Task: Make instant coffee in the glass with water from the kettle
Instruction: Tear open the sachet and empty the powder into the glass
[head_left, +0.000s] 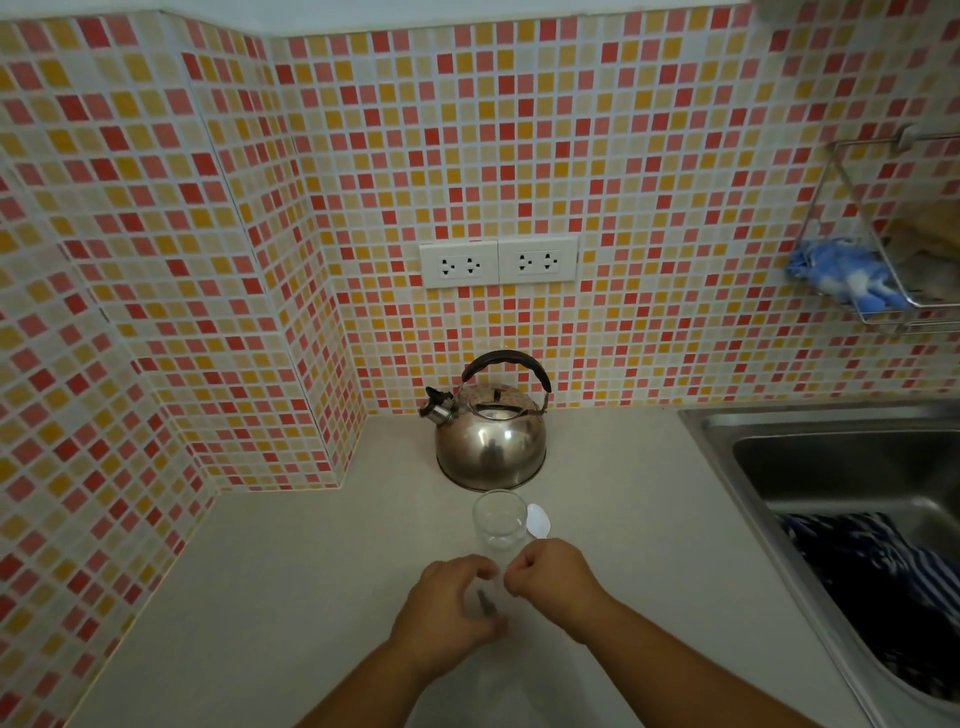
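Note:
An empty clear glass stands upright on the pale counter. Just behind it sits a shiny steel kettle with a black handle, its spout pointing left. The bowl of a white spoon shows right of the glass. In front of the glass, my left hand curls around a small pale packet with a dark mark, blurred. My right hand pinches the packet's upper edge with closed fingers. What the packet holds is hidden.
A steel sink with a dark striped cloth in it lies to the right. A wire rack with a blue cloth hangs on the tiled wall. Two wall sockets sit above the kettle. The tiled wall juts out at the left.

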